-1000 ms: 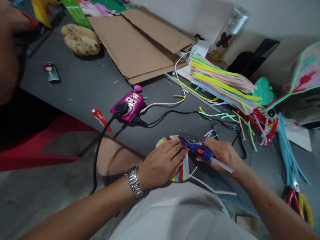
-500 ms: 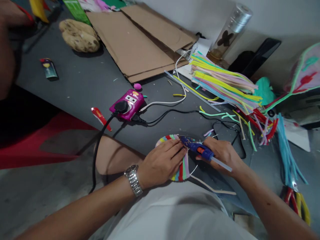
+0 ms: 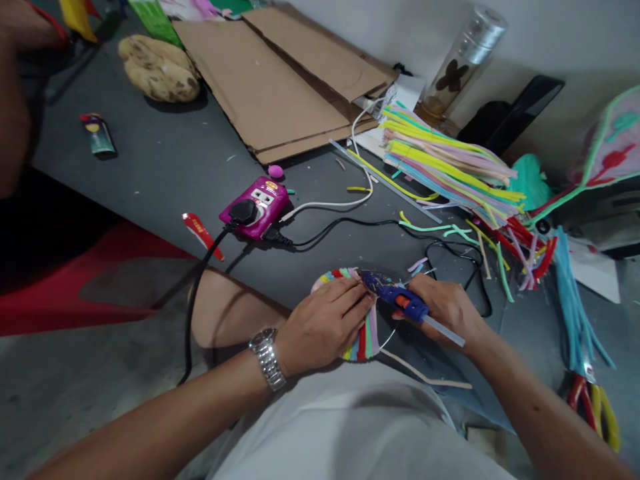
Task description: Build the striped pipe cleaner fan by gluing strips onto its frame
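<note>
We grip the glue gun [image 3: 387, 289] in our right hand [image 3: 443, 303], pointing toward ten o'clock, near our left hand [image 3: 325, 320] covering the striped piece [image 3: 363, 345], pinching or not, we can't tell.

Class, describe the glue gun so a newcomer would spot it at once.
At the near edge of the grey table, the left hand covers part of a striped piece. Beside it, the right hand grips the glue gun. Its dark blue body, orange patch and pale rear stick set it apart from the striped piece.
</note>
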Tool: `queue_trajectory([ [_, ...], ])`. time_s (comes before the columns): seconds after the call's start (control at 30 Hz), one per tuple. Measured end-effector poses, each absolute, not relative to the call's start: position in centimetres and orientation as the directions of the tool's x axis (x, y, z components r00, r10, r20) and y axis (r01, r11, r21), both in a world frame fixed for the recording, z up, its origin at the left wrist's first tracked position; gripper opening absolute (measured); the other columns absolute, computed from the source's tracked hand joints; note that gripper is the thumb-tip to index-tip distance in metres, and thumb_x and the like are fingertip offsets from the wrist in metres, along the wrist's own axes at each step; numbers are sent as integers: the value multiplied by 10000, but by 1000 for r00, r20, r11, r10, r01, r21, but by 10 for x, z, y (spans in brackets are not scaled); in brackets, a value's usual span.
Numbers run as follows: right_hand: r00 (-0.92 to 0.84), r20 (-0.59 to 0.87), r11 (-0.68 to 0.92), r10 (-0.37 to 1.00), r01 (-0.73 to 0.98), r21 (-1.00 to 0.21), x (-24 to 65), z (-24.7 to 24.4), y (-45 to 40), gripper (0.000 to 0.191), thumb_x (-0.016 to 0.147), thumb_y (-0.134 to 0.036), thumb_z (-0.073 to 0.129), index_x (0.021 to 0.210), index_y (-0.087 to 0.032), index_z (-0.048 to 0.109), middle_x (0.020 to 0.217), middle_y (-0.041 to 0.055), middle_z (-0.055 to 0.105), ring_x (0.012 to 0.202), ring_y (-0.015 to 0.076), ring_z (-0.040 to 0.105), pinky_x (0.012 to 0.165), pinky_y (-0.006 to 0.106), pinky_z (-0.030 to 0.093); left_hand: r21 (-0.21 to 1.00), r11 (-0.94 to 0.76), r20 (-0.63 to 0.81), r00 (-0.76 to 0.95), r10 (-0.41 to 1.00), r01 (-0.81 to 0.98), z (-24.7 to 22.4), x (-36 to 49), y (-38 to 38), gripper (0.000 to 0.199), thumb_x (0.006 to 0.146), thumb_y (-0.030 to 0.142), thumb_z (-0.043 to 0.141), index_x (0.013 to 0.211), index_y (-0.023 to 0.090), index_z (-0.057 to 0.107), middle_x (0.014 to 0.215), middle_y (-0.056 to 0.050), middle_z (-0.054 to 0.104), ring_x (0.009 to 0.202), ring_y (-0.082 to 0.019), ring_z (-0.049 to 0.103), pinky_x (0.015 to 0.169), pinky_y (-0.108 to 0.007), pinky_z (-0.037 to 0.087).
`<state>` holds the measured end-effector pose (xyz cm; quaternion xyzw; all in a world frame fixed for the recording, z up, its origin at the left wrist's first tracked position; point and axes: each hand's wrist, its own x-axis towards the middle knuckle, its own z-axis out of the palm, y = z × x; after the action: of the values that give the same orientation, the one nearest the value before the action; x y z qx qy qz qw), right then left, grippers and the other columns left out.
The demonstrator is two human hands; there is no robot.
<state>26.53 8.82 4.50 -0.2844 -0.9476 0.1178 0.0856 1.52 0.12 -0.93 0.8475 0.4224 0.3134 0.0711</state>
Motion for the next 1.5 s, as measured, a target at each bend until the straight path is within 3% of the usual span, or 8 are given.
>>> queue_trajectory([
  [0.27,-771,108,709,627,508,-490,269,51,88,345,1023,-501,559,841,-209,583,715,11,590,587,140,525,543,270,376,382,-632,445,464,766,675,-7,14,1,351,986,183,567,1307,92,677,1324,-165,718,1273,-317,648,1063,-499,594],
  [0.47,-448,77,314,891,485,-816,302,47,64,325,912,-573,705,916,-248,708,803,47,736,687,209,680,623,324,563,370,-630,420,481,769,683,-7,12,1,379,981,191,590,1342,104,662,1359,-161,703,1297,-327,633,1087,-514,577],
  [0.63,-292,14,137,956,406,-904,320,51,40,440,818,-674,756,923,-247,774,797,60,774,666,224,714,578,321,586,371,-631,404,493,771,682,-8,11,1,413,958,180,609,1364,115,644,1369,-160,696,1313,-340,619,1096,-540,566],
  [0.8,-286,-43,103,957,473,-875,321,56,28,470,820,-701,738,893,-238,727,748,50,749,633,212,686,573,317,562,392,-626,399,489,776,674,-8,11,1,399,942,144,601,1336,88,632,1360,-176,698,1334,-327,607,1119,-537,550],
  [1.0,-629,113,549,769,560,-620,313,53,29,332,1009,-513,586,844,-226,603,713,20,627,599,161,532,595,318,418,449,-582,356,462,813,678,-3,10,2,371,976,157,564,1341,110,609,1357,-167,697,1332,-308,609,1113,-532,543],
  [1.1,-698,112,637,707,561,-529,309,52,29,276,1043,-465,533,895,-237,580,731,21,617,602,174,501,592,329,370,460,-577,350,460,816,675,-3,9,1,383,986,178,575,1365,133,593,1369,-161,688,1334,-307,605,1113,-532,532],
  [1.3,-701,141,653,699,545,-526,309,48,25,251,1057,-448,514,939,-232,565,760,20,609,622,170,498,606,322,350,518,-519,315,412,855,680,0,14,5,310,1008,224,586,1308,150,607,1309,-141,710,1262,-279,634,1098,-498,518],
  [1.5,-661,165,622,732,550,-558,311,45,23,249,1045,-441,549,959,-210,585,776,16,611,651,159,523,615,314,347,547,-464,322,336,885,697,2,21,15,137,1011,212,582,1115,185,667,1109,-80,761,1069,-249,676,899,-411,547],
])
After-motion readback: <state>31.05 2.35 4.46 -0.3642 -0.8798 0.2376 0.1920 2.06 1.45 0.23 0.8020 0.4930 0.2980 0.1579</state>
